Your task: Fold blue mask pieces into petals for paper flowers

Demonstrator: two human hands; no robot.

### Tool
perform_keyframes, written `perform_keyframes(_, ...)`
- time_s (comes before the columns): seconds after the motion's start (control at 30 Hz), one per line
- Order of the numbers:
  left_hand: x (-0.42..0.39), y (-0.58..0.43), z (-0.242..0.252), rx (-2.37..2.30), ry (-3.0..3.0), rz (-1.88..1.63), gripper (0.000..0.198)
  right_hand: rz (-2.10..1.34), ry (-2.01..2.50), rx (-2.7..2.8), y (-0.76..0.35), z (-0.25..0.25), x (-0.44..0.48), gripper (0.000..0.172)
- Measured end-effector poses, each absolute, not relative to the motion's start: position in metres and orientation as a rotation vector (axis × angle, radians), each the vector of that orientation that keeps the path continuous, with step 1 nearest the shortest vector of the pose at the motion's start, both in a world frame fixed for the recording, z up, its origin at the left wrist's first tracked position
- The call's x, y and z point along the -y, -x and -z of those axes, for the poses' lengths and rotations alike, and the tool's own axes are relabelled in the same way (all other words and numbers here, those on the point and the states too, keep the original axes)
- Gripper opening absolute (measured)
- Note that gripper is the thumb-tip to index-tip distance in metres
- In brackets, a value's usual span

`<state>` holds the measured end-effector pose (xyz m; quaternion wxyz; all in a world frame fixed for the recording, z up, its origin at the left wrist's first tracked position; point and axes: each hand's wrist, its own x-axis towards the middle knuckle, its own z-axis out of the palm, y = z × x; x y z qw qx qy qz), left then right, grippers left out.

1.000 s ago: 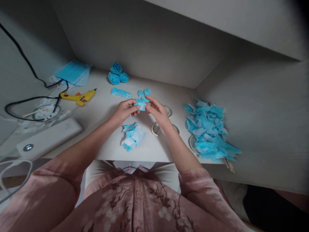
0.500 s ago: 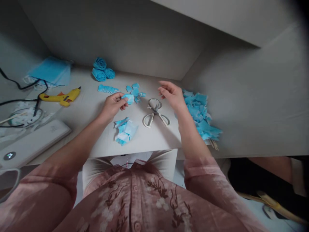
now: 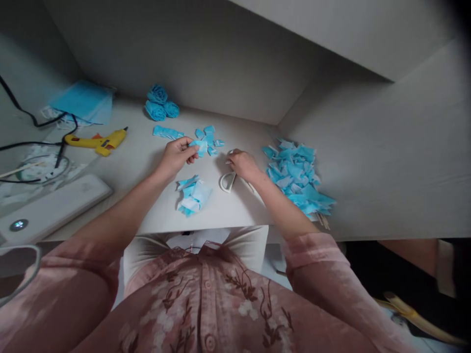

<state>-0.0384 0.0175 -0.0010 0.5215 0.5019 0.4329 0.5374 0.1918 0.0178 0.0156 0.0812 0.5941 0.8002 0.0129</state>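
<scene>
A small blue piece (image 3: pixel 200 147) is pinched in my left hand (image 3: pixel 178 157), just left of several small blue scraps (image 3: pixel 209 132) on the desk. My right hand (image 3: pixel 241 163) is over the white-handled scissors (image 3: pixel 227 182), its fingers curled around part of them and hiding the blades and the far loop. A blue strip (image 3: pixel 167 132) lies beyond my left hand. Nearer the desk's front edge sits a small pile of blue and white pieces (image 3: pixel 192 196). A large heap of blue pieces (image 3: pixel 294 169) is to the right of my right hand.
Three blue rosettes (image 3: pixel 157 110) stand at the back. On the left are a yellow glue gun (image 3: pixel 105 142), blue masks (image 3: pixel 84 102), black cables and a white power bank (image 3: pixel 59 206). Thin sticks (image 3: pixel 324 220) poke out under the heap. A wall closes the right side.
My right hand has come down and toward me onto the scissors, its fingers now closed. My left hand still holds the blue piece. The view has shifted slightly.
</scene>
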Motion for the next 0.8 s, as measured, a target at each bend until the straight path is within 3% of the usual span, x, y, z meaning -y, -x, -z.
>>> perform_keyframes(0.23,-0.016,0.039,0.001,-1.007,-1.205,-1.258,0.009,-0.037,-1.779,-2.254,-0.171,-0.013,-0.036,0.032)
perform_keyframes(0.47,-0.018,0.039,0.003,-1.004,-1.217,-1.248,0.010,0.133,-1.768,-2.436,-0.200,-0.016,-0.055,0.012)
perform_keyframes(0.57,-0.017,0.039,0.000,-1.012,-1.211,-1.241,0.012,0.758,-1.852,-2.692,-0.220,-0.009,-0.055,0.005)
perform_keyframes(0.7,-0.013,0.038,-0.004,-1.001,-1.203,-1.204,0.011,2.117,-2.089,-2.551,-0.225,0.001,-0.042,0.041)
perform_keyframes(0.8,-0.011,0.037,-0.004,-0.996,-1.212,-1.182,0.010,2.585,-2.058,-2.358,-0.211,-0.001,-0.029,0.051)
